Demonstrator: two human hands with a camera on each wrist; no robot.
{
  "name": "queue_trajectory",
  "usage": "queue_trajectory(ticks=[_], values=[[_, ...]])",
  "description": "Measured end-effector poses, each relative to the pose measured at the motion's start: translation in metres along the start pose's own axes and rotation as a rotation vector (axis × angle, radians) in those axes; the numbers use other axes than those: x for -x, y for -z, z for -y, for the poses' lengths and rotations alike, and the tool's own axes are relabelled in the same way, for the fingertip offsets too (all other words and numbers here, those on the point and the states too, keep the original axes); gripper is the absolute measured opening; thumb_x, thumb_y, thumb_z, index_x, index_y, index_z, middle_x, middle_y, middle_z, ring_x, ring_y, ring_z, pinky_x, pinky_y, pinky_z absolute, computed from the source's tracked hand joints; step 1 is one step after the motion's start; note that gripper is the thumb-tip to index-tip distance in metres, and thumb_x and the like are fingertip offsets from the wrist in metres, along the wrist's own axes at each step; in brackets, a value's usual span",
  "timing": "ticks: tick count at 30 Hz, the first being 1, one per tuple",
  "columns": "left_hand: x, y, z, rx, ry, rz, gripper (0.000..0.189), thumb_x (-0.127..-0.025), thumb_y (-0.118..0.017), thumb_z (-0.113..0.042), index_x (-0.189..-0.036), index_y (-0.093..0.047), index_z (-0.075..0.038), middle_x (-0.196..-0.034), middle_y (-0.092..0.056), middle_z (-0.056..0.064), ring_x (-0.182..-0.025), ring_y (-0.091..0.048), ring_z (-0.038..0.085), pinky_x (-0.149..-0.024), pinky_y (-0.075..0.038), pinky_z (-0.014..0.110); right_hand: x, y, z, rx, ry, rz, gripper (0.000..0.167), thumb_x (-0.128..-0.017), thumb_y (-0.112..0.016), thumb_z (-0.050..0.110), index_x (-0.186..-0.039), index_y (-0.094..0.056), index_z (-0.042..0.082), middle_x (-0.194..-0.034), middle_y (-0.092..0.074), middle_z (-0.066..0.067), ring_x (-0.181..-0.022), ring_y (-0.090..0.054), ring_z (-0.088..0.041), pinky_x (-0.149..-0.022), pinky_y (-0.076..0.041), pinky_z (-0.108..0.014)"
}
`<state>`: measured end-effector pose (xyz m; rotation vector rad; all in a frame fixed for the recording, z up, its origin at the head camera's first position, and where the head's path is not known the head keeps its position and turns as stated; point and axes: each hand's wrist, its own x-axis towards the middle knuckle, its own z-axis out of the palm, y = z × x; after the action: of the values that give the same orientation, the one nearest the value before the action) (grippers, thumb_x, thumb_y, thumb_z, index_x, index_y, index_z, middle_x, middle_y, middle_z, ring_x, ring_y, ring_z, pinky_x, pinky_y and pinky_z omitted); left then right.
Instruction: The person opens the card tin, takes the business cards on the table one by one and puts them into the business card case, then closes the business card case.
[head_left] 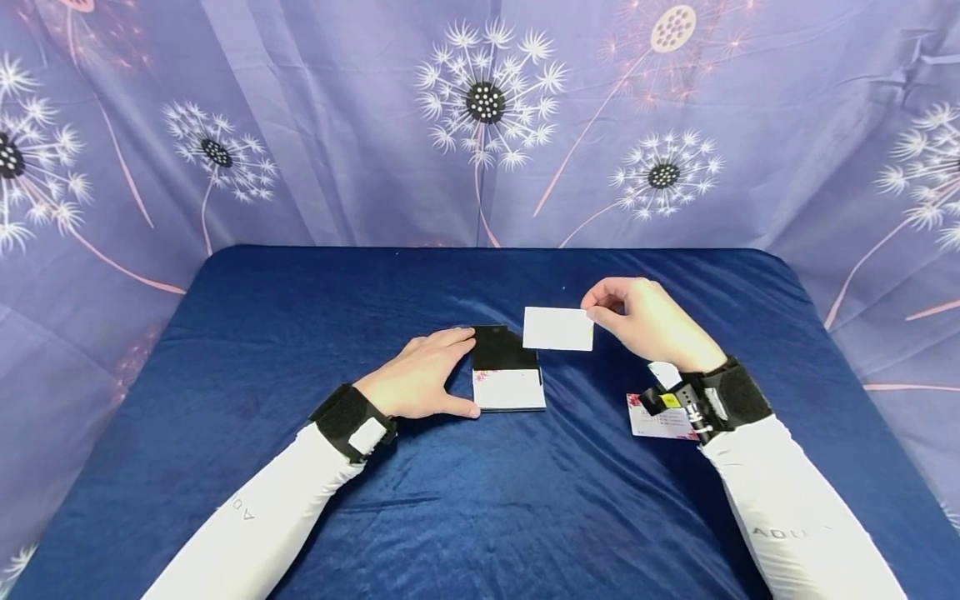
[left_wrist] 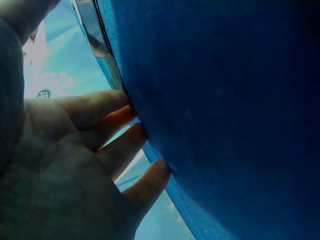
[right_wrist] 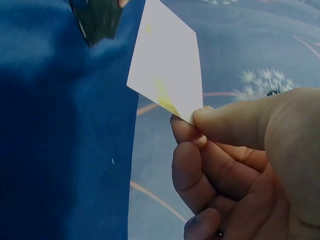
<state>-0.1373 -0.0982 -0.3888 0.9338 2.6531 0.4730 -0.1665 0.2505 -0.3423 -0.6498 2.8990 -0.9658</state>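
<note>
My right hand [head_left: 648, 325] pinches a white business card [head_left: 558, 328] by its right end, between thumb and bent fingers. The card is raised, and its blank face shows yellowish patches in the right wrist view. A black card case [head_left: 497, 348] lies to its left on the table. In the case's near half sits a white card with a pink flower print [head_left: 508, 389]. My left hand [head_left: 420, 375] rests at the case's left side, thumb by the near corner and fingertips by the far one. In the left wrist view its fingers [left_wrist: 95, 107] look nearly straight.
Another printed card [head_left: 660, 419] with a pink flowered corner lies on the blue cloth-covered table [head_left: 480, 508], partly hidden under my right wrist. Purple curtains [head_left: 345, 125] with dandelion prints hang behind the table and along its sides.
</note>
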Motion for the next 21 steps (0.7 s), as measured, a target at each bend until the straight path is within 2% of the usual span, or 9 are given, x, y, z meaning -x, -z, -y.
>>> queue_trajectory(ticks=[12,21], values=[[0.000,0.001,-0.001,0.010,0.009,0.002,0.106,-0.088,-0.082,-0.057,-0.163,-0.036,0.001,-0.173,-0.029,0.012,-0.160,-0.024,0.030,-0.125,-0.025,0.055,-0.020,-0.025,0.012,-0.036,0.044,0.021,0.009,-0.104,-0.067,0.010,-0.100,-0.075,0.013,-0.089,-0.072,-0.002,-0.080,-0.062,-0.018,-0.077,-0.048,-0.037],[-0.001,-0.001,0.001,0.022,0.023,0.012,0.106,-0.088,-0.082,-0.058,-0.164,-0.036,0.000,-0.173,-0.028,0.013,-0.160,-0.024,0.030,-0.124,-0.025,0.056,-0.027,-0.048,0.021,-0.034,0.071,0.040,0.010,-0.103,-0.067,0.008,-0.097,-0.075,0.013,-0.084,-0.069,0.003,-0.076,-0.061,-0.017,-0.073,-0.049,-0.037]])
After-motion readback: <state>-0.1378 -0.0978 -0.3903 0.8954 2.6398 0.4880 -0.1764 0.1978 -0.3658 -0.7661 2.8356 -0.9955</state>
